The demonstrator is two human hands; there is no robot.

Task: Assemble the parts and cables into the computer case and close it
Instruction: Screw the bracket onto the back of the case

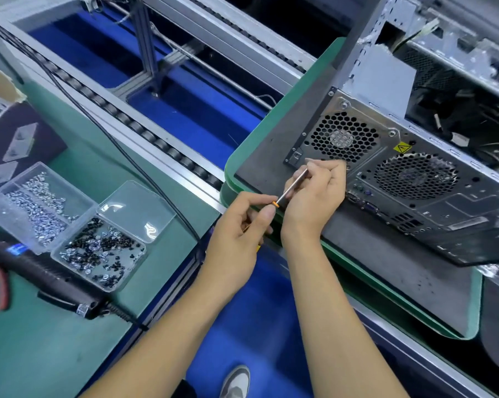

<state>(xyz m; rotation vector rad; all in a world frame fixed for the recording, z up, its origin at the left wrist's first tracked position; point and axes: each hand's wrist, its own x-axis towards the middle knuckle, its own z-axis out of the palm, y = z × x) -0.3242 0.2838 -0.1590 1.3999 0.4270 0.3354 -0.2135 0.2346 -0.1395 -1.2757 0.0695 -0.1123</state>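
A: Screwdriver [291, 187] work at rear panel of computer case [414, 179]. Held two-handed: left hand [239, 222] pinching orange-collared handle end between thumb and fingertips, right hand [318, 196] curled round shaft further up, steadying near tip.

B: Tip seated?

A: Cannot tell. Tip lands near lower left corner of hex-mesh fan grille [344, 137], right-hand fingers covering whatever screw sits there.

B: Advice for the step?

A: Probably driving a PSU mounting screw. Keep shaft square to panel, press in through left hand, spin from handle end only. Right hand as guide, not clamp; too tight and shaft won't turn. Risk: cam-out, screw dropping through mesh or rolling off mat.

B: Case position versus grip?

A: Just beyond and to right of both hands. Lying on its side on grey mat [386, 271], rear panel tilted toward wearer, open side up with loose cables [472, 139] showing inside. Side cover not on, so closing not yet done.

B: Spares?

A: Well left of left hand: clear tray [70, 222], silver screws [38, 205] in far compartment, black screws [99, 251] in near one. Electric driver [50, 274] lying idle just in front of tray.
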